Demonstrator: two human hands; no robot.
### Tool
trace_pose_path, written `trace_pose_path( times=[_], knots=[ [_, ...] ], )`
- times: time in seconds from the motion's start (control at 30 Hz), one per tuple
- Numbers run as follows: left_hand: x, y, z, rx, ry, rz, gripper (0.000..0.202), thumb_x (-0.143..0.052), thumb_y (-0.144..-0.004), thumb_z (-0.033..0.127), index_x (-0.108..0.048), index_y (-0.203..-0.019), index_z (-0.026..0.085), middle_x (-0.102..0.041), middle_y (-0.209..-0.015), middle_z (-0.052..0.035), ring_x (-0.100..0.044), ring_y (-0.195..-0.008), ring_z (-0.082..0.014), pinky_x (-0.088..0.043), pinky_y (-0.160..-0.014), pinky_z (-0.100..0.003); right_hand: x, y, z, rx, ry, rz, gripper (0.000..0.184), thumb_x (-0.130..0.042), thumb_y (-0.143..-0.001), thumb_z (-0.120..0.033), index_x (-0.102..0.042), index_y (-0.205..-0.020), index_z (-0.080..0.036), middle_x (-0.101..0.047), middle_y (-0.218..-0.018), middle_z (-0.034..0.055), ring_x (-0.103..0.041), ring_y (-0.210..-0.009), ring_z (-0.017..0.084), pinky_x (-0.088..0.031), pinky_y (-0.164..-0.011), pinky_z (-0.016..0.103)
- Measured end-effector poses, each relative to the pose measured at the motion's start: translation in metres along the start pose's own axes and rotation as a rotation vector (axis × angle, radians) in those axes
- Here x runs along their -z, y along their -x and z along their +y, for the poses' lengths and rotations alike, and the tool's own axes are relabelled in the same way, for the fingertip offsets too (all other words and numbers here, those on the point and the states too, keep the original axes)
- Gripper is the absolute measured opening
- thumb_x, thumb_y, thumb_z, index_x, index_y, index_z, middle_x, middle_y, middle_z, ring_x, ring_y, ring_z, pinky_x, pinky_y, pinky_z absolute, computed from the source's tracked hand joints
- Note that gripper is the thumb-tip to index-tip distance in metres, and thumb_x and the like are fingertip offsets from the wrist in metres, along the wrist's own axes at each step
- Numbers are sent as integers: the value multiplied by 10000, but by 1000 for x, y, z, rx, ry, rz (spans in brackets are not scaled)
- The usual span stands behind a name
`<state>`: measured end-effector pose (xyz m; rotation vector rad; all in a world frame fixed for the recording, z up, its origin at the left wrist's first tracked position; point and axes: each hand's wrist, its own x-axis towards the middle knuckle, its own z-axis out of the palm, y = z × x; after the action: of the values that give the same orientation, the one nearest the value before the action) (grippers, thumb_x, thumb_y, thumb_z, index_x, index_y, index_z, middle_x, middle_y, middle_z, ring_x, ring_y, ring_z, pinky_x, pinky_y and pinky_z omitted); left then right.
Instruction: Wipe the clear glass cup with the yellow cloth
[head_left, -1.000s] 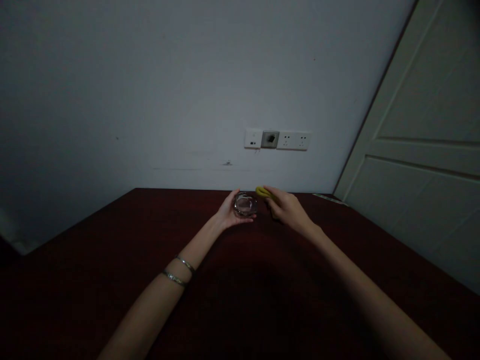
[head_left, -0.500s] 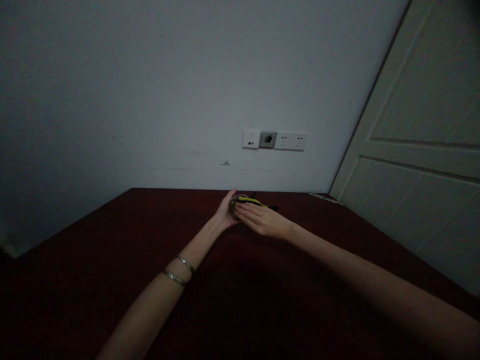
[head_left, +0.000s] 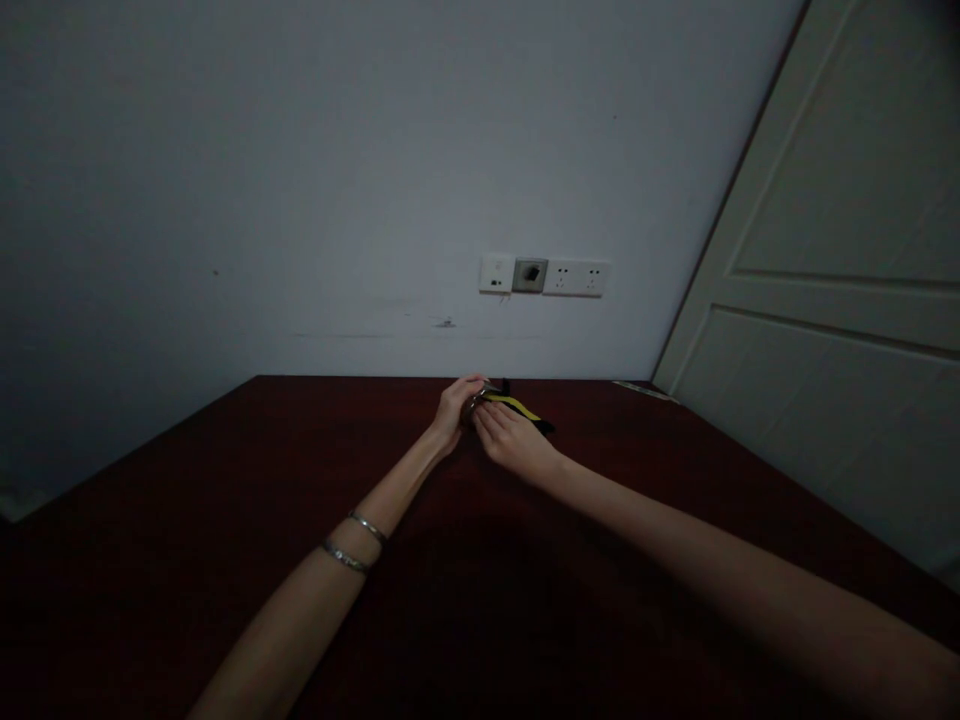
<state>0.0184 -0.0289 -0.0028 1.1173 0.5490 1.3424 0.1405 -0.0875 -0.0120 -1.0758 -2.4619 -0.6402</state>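
Far out over the dark red table my two hands meet. My left hand is curled round a small clear glass dish, which is mostly hidden between the hands. My right hand presses a yellow cloth with a dark edge against the dish, fingers closed over it. Two silver bangles sit on my left forearm.
A white wall rises behind the table with a strip of sockets and a switch. A pale panelled door stands at the right. A thin flat strip lies at the table's far right corner.
My right hand moved left from beside the glass dish onto it with the yellow cloth. The dish, plainly seen at first, is now largely covered.
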Motion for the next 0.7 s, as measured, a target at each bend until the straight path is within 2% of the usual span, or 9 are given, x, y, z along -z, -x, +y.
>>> trace_pose_path(
  times=[0.1,0.17,0.23,0.3,0.43,0.6,0.7],
  knots=[
    [-1,1,1,-40,-56,-47,214,-674,-592,262,-665,-764,134,-638,-784,-10,-550,-737,-131,-392,-707,-229,5,-1,-13,-127,-84,14,351,-416,-834,-25,-610,-1125,8,-628,-1184,247,-577,-1155,294,-419,-1035,417],
    [-1,1,2,-48,-91,-76,213,-666,-608,271,-667,-773,135,-636,-777,-11,-548,-721,-132,-388,-684,-232,9,0,-19,-228,-171,27,349,-463,-769,-26,-632,-1075,-40,-656,-1125,223,-609,-1079,295,-474,-937,395],
    [-1,2,2,-46,-123,-103,218,-666,-619,277,-670,-783,134,-632,-753,-11,-544,-694,-130,-382,-651,-232,14,0,-22,-351,-279,47,330,-473,-706,-25,-664,-965,-98,-698,-986,175,-652,-923,275,-504,-792,354],
    [-1,3,1,-40,-145,-124,225,-669,-623,284,-670,-790,133,-628,-731,-11,-540,-670,-127,-377,-623,-230,17,-1,-22,-483,-408,78,303,-462,-655,-25,-677,-836,-139,-705,-805,114,-651,-751,232,-479,-691,314],
    [-2,3,1,-31,-153,-144,239,-664,-629,301,-661,-801,135,-632,-724,-16,-545,-652,-127,-381,-602,-232,21,-3,-21,-694,-751,156,232,-459,-604,-90,-659,-702,-157,-612,-617,26,-553,-592,155,-413,-579,252],
    [-7,4,2,-41,-113,-156,252,-640,-647,318,-659,-810,127,-658,-746,-45,-574,-675,-148,-413,-626,-248,31,-8,-27,-894,-1221,257,263,-437,-512,-183,-605,-711,-143,-482,-555,-26,-386,-468,93,-314,-429,213],
    [-11,5,3,-55,-54,-150,276,-613,-663,349,-657,-811,120,-671,-762,-66,-591,-696,-172,-439,-653,-273,39,-12,-30,-966,-1427,322,324,-404,-463,-199,-576,-733,-151,-466,-557,-22,-394,-476,101,-347,-439,225]
  ],
)
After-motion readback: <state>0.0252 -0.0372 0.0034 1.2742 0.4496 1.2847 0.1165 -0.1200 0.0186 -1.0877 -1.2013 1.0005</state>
